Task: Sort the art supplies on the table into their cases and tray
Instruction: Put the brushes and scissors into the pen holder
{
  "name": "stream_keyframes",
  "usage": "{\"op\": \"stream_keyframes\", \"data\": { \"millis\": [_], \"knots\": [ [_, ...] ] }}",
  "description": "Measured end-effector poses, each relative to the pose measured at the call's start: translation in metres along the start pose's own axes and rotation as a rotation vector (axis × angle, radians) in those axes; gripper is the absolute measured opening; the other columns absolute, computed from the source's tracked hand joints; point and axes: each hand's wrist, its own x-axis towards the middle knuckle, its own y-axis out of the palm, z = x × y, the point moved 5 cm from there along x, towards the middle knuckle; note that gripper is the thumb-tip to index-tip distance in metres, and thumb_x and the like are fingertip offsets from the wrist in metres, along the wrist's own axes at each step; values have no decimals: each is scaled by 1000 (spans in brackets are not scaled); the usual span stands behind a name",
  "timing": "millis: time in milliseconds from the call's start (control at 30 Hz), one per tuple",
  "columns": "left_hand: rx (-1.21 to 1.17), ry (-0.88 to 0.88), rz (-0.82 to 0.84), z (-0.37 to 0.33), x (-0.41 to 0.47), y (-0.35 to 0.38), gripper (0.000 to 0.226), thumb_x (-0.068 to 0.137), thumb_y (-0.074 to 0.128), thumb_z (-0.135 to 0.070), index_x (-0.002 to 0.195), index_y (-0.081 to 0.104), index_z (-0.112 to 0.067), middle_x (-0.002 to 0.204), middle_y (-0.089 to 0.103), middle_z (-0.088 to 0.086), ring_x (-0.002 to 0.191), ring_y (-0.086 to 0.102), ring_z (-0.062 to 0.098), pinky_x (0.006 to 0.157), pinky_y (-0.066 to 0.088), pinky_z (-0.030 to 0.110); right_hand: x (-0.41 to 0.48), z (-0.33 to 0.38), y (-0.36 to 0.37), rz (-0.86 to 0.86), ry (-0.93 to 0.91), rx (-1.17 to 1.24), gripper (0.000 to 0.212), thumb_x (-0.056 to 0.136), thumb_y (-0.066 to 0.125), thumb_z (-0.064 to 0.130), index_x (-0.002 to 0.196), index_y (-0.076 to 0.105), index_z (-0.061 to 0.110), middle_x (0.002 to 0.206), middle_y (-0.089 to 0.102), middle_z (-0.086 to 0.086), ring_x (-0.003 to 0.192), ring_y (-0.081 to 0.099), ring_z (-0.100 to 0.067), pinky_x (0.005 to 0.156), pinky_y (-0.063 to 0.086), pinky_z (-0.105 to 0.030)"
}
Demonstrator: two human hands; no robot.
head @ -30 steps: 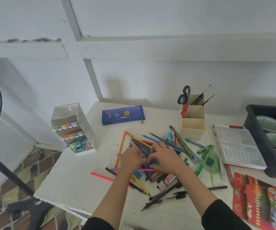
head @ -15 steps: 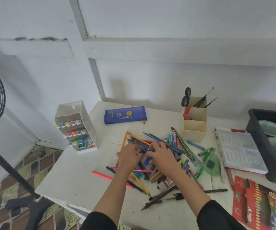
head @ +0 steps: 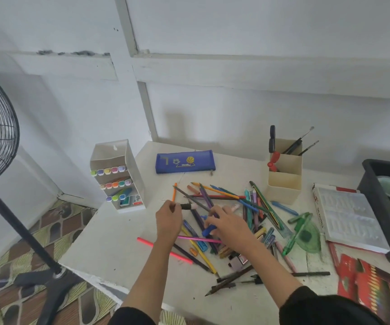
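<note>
- Left hand [head: 168, 219]: fingers curled, pinching a dark marker [head: 187, 206] by one end, at the edge of the pencil pile [head: 224, 202] on the table [head: 109, 249].
- Right hand [head: 230, 228]: fingers spread low on the pile, touching a blue piece [head: 209, 231]; grip cannot be confirmed.
- Advised: draw the marker out lengthwise and steady the heap with the right fingers.
- Marker stand [head: 119, 179], beyond the left fingers: three rows of capped markers, the lowest part-filled.
- Blue pencil case [head: 184, 161], ahead of both hands: looks closed, contents unseen.
- Cream holder [head: 285, 181], beyond the right fingers: scissors and brushes.
- Black tray [head: 377, 202], far right: green bowls.
</note>
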Motion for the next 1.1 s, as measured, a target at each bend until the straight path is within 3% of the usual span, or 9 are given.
{"op": "stream_keyframes", "data": {
  "millis": [133,300,433,567,633,733,800,967,1100],
  "knots": [
    [18,-23,-111,2,0,-13,29,98,47,-25,76,52,-8,69,55,4,67,52,22,61,41,31,0,3,1,-10,23,2,23,90,57,23,113,57,24,127,44,2,111,43,-23,80,46,-35],
    [-28,123,-251,-17,-7,-28,22,98,49,-22,79,52,-11,69,55,2,64,51,18,59,40,29,3,0,-4,-68,100,67,23,88,58,27,111,59,29,133,41,6,121,38,-21,95,34,-45],
    [-11,254,-328,-29,-13,-39,16,96,51,-19,83,52,-9,74,57,6,67,51,20,57,39,27,5,4,-9,-133,77,186,21,88,59,30,109,58,30,126,47,11,119,39,-15,94,35,-40],
    [-103,350,-335,-34,-14,-46,5,95,52,-12,90,52,-14,80,60,5,70,54,16,60,37,9,9,0,-15,-234,127,363,18,88,62,25,106,57,27,110,56,11,104,46,-13,86,43,-40],
    [-162,381,-302,-34,-12,-46,5,95,53,-13,93,54,-17,84,62,4,73,58,20,64,46,19,8,-6,-22,-314,218,576,17,88,63,17,103,57,24,104,56,8,95,48,-8,83,47,-28],
    [-225,385,-262,-37,-11,-44,5,96,53,-15,97,54,-20,89,64,5,77,61,23,65,53,27,3,-19,-34,-431,351,800,17,90,60,14,102,54,24,100,55,1,85,49,-6,74,39,-9],
    [-255,406,-261,-42,-12,-44,6,96,52,-13,97,54,-19,88,63,4,77,61,23,63,53,25,-2,-28,-40,-518,393,874,16,91,59,15,102,53,24,97,57,2,81,52,-11,70,40,-12],
    [-343,428,-224,-59,-14,-38,6,97,51,-13,99,55,-16,82,62,-4,71,60,22,57,51,19,-10,-51,-53,-640,486,974,13,92,58,13,102,54,19,93,60,3,72,53,1,64,43,-11],
    [-405,437,-162,-84,-18,-29,7,97,51,-16,96,56,-20,81,64,-1,63,58,16,58,52,27,-20,-72,-72,-732,516,1073,15,92,58,14,95,53,28,90,60,5,79,61,-19,74,52,-36]
  ]
}}
